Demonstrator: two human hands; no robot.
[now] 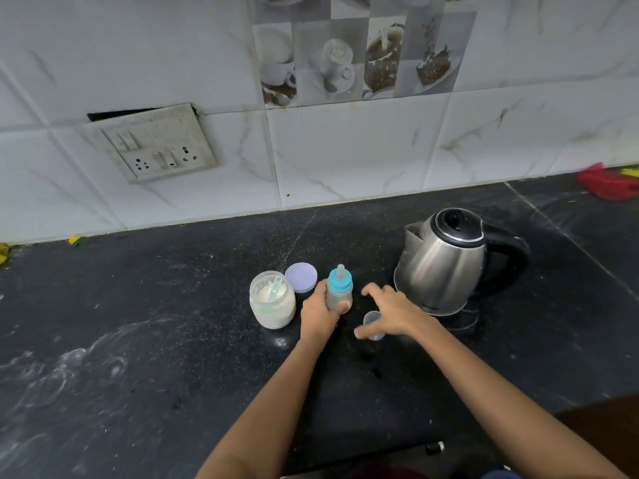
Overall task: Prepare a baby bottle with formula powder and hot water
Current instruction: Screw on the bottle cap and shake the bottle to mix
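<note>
A small baby bottle [339, 288] with a blue collar and clear teat stands upright on the black counter [173, 323]. My left hand [320, 312] is wrapped around its lower body. My right hand [389, 311] hovers just right of the bottle with fingers spread, over a small clear cap [373, 324] lying on the counter; I cannot tell whether it touches the cap. Left of the bottle stands an uncovered glass jar of white formula powder [272, 304] with a pale blue scoop [276, 288] inside. A steel kettle [446, 261] with black lid and handle sits to the right.
The jar's lilac lid [301, 277] lies behind the jar. A switch and socket panel [155, 146] hangs on the tiled wall. Red and yellow items [612, 181] lie at the far right. White powdery smears mark the counter's left side.
</note>
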